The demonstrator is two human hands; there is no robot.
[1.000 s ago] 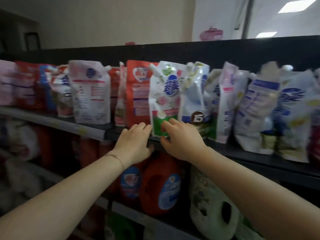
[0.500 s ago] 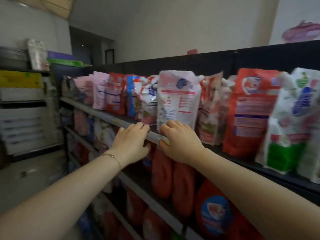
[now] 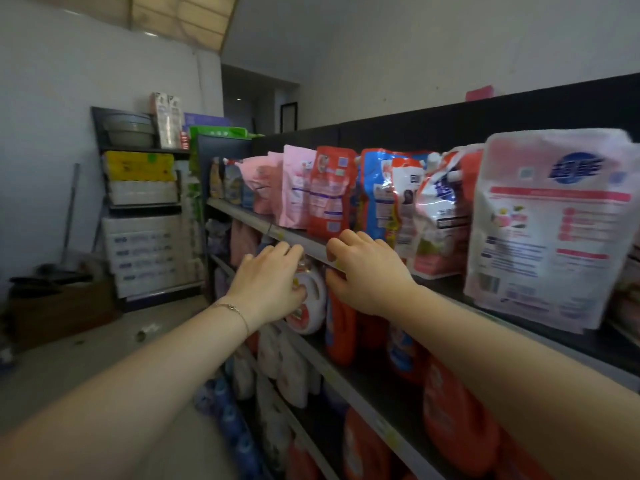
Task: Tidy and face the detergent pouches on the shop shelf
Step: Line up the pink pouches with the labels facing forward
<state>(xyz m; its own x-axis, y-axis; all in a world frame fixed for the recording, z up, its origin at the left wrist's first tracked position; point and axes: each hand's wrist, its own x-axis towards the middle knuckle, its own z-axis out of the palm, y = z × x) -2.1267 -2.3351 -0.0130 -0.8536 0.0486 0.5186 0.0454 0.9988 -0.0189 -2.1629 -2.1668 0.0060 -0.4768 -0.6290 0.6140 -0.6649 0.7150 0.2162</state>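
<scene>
You are sliding both grips leftward along the shelf lip (image 3: 249,220), and the big white-and-pink pouch (image 3: 554,237) that was standing above your knuckles is now sitting at the frame's right edge. Your right grip (image 3: 367,271) is hooking the lip, fingers over and thumb under; your left grip (image 3: 268,282) is hanging loosely curled, holding nothing. The red pouch (image 3: 330,192) is standing upright at centre frame, just up and behind the right grip, making that the nearer one for reaching.
</scene>
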